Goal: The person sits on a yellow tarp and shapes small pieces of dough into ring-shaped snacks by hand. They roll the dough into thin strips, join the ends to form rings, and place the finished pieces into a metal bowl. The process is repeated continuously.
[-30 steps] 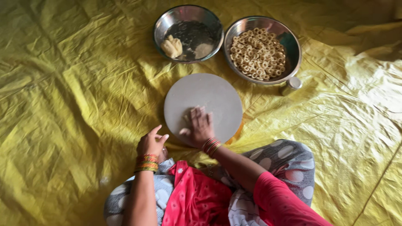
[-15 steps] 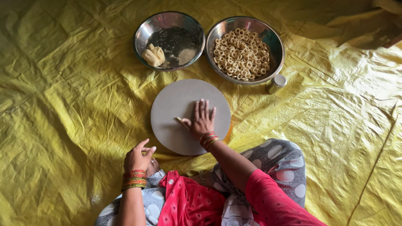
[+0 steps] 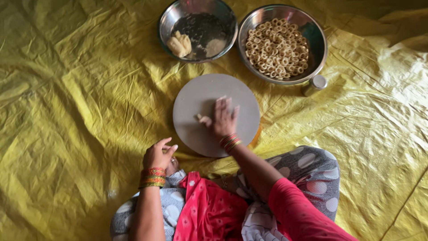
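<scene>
Yellow plastic sheet [image 3: 76, 89], creased, spread under everything; landmark for this entry is the round grey rolling board [image 3: 196, 129] lying flat on it in front of the seated person. Work in hand: rolling dough into a thin strand on the board. Done, judging by what lies about: a steel bowl of dough rings [image 3: 278, 44], beyond the board and to its right, holds a good heap of small pale rings already shaped. Left, by the same judgement: a second steel bowl [image 3: 198, 29], beyond the board and slightly to its left, holds a lump of pale dough [image 3: 179, 44] against its near-left wall, with some flour or crumbs beside it, so stock remains to be worked. A small steel cup [image 3: 315, 84] stands off the board's far-right edge, touching or just beside the ring bowl. Right hand [image 3: 223, 118]: palm down on the middle of the board, fingers straight and close together, pointing away from the body, pressed flat over a dough strand [image 3: 201, 118] whose pale end shows at the thumb side; bangles at the wrist, forearm reaching in from the lower right. Left hand [image 3: 158, 154]: off the board, at its near-left edge, resting by the knee, fingers loosely curled, empty as far as can be seen; bangles at the wrist.
</scene>
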